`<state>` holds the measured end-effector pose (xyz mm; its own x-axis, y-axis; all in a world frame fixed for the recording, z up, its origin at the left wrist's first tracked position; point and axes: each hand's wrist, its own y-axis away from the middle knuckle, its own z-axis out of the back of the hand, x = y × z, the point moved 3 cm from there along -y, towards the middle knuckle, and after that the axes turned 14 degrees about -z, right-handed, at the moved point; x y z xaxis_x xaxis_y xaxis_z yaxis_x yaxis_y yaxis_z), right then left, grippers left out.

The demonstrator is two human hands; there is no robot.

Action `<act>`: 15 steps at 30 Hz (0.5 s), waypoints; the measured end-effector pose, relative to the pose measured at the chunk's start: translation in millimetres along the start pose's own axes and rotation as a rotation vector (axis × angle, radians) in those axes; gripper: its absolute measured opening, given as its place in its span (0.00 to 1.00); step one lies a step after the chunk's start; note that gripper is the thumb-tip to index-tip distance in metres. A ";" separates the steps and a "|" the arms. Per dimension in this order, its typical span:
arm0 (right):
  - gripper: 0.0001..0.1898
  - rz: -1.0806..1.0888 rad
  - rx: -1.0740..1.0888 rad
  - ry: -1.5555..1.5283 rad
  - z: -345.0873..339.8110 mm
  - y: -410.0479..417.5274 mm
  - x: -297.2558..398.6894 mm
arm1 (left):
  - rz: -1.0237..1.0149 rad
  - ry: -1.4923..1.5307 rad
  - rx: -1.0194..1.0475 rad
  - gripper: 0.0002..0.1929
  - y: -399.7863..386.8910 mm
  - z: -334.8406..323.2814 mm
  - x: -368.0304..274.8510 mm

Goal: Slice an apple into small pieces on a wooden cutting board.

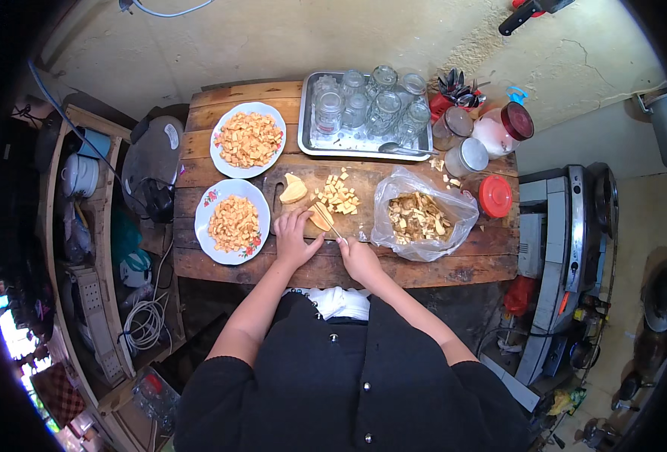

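My right hand (362, 263) grips the handle of a kitchen knife (327, 217), its narrow blade lying across an orange-yellow root vegetable slice (317, 221), probably sweet potato. At the slice's left side, my left hand (293, 239) steadies it with fingertips and thumb. Both rest over a wooden cutting board (349, 227). Beyond the slice sits a pile of small cut cubes (339, 195), and larger uncut pieces (293, 191) lie to its left near the board's handle hole.
Two floral plates (202, 225) (218, 161) hold cubes at left. A clear plastic bag (462, 217) of peelings stands right of the board. Behind is a metal tray (362, 148) with several upturned glass jars. Lidded jars (494, 196) line the table's right side; a stove (576, 226) is farther right.
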<state>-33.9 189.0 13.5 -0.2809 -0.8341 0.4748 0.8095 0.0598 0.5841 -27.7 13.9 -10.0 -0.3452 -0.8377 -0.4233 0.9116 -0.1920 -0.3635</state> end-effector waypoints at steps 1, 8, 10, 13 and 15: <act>0.26 0.001 0.000 -0.001 -0.8 -0.6 0.5 | 0.001 -0.003 0.000 0.27 1.1 -1.1 -0.2; 0.26 0.022 0.016 0.030 -4.4 0.1 2.5 | -0.004 -0.019 -0.012 0.25 5.2 -2.1 -0.1; 0.26 0.021 0.013 0.038 -4.7 -0.4 2.0 | -0.010 -0.018 -0.009 0.25 4.2 -0.3 -1.5; 0.26 0.000 0.018 0.059 -6.7 -1.2 0.6 | -0.001 -0.001 -0.030 0.23 1.6 -0.1 -1.7; 0.26 -0.002 0.000 0.069 -9.0 -1.9 0.1 | 0.014 0.015 -0.053 0.22 -5.4 -0.8 -1.5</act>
<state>-30.9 183.8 6.5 -0.2464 -0.8698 0.4275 0.8091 0.0582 0.5848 -32.2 16.6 -8.1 -0.3361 -0.8324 -0.4405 0.9034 -0.1527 -0.4007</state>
